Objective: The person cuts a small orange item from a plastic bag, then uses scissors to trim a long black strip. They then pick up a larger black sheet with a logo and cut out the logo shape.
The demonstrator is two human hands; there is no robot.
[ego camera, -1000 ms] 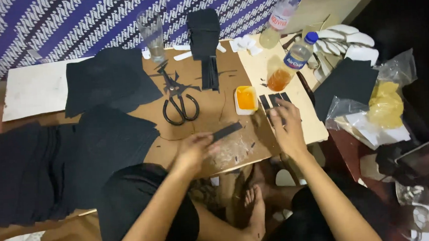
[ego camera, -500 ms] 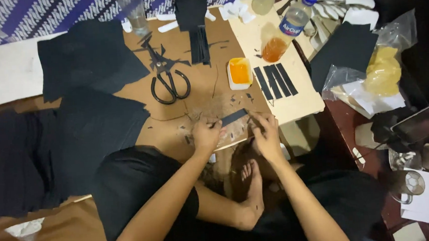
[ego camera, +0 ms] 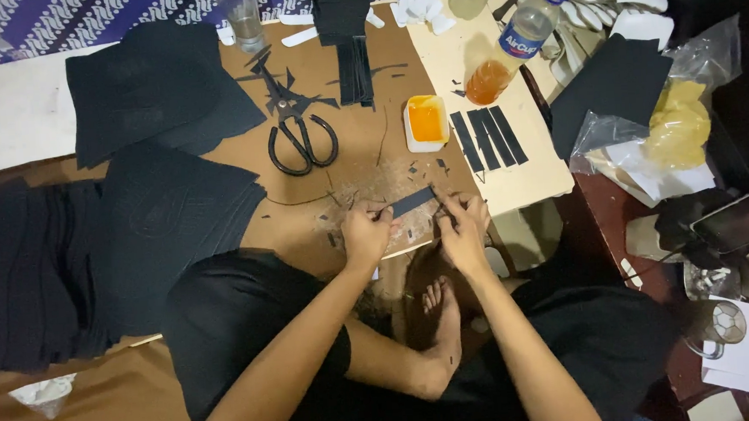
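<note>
Both hands barely shifted: left hand [ego camera: 365,235] and right hand [ego camera: 463,225] fingers pinch black strip [ego camera: 412,202] (ends)

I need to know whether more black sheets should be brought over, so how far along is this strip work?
Done: three black strips lie side by side on the pale board, and offcuts litter the brown cardboard. In hand: the left hand and right hand hold one more black strip between them. Left: stacked black sheets look uncut beside the scissors, so plenty remains.
</note>
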